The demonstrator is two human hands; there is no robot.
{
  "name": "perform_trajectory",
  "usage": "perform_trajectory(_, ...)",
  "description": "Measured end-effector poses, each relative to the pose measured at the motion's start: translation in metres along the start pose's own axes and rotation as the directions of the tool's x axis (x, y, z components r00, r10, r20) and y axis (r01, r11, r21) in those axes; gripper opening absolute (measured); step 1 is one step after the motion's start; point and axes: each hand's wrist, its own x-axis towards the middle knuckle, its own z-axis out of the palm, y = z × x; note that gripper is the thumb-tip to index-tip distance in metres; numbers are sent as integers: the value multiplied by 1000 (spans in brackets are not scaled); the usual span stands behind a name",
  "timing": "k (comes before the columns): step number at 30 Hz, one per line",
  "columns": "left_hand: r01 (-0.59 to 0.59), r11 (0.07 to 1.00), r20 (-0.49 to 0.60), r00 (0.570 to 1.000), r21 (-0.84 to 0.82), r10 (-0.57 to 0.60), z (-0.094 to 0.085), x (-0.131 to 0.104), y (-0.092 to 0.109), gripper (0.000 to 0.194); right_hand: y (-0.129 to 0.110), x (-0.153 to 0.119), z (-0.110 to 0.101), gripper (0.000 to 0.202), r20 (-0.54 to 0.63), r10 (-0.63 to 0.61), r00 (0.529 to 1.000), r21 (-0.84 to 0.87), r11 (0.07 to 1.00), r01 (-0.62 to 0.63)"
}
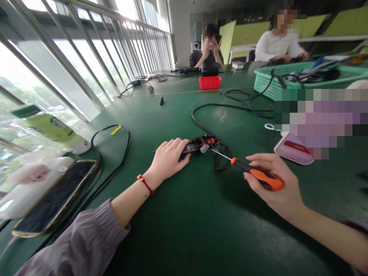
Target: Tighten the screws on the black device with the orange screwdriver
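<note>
Screwdriver [258, 174] in right fingers [266, 157], tip [213, 150] at device [195, 145]

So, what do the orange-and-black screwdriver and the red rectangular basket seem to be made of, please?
Screwdriver: smooth handle, apparently plastic or rubber from its moulded look; silvery shaft, probably metal. Basket: likely smooth plastic, given its uniform colour.

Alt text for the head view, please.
The left hand holds a black device on a green table; the right hand holds an orange-handled screwdriver, its shaft reaching the device's exposed end. A red basket sits farther back.
</note>
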Motion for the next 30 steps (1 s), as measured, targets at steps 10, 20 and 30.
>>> perform_trajectory(10, -3, 1000, 6, 1000, 4, 3, 0, 0, 0, 31, -3, 1, -1, 21, 76, 18, 997, -16, 1000, -16)
perform_trajectory(20, -6, 1000, 1, 1000, 14, 6, 1, 0, 0, 31, 0, 1, -2, 25, 82, 20, 996, -1, 1000, -20)
perform_trajectory(30, -1, 1000, 8, 1000, 3, 1, 1, 0, 0, 32, 2, 0, 0, 27, -41, -22, 999, 3, 1000, 23)
